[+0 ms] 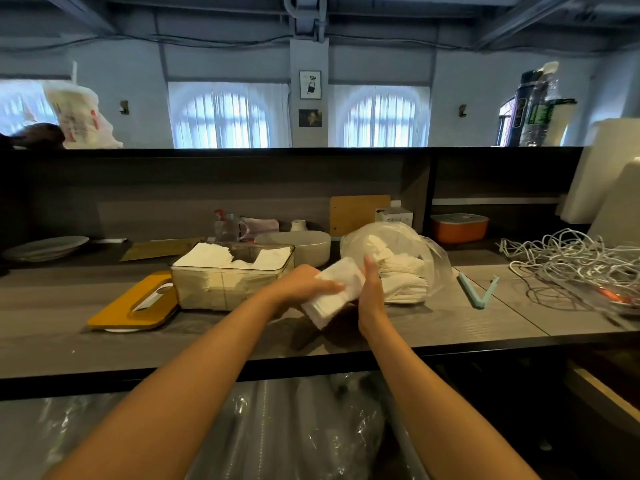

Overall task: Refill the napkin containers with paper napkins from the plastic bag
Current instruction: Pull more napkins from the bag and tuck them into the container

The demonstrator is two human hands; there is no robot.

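Note:
A stack of white paper napkins [332,292] hangs tilted above the grey counter, between both hands. My left hand [304,284] grips its left side with the thumb curled over the top. Against its right edge my right hand [370,289] presses flat, fingers straight and pointing up. To the left stands a clear napkin container [232,282], lid off, nearly full of white napkins. Right behind the hands lies the clear plastic bag [398,251] with more napkins inside.
The container's yellow lid [135,303] lies flat on the left. A white bowl-shaped container [304,245] sits behind, an orange-based box [459,226] farther right. A mint bag clip [479,291] and a tangle of white cables [571,261] lie at the right. A plate [45,247] rests far left.

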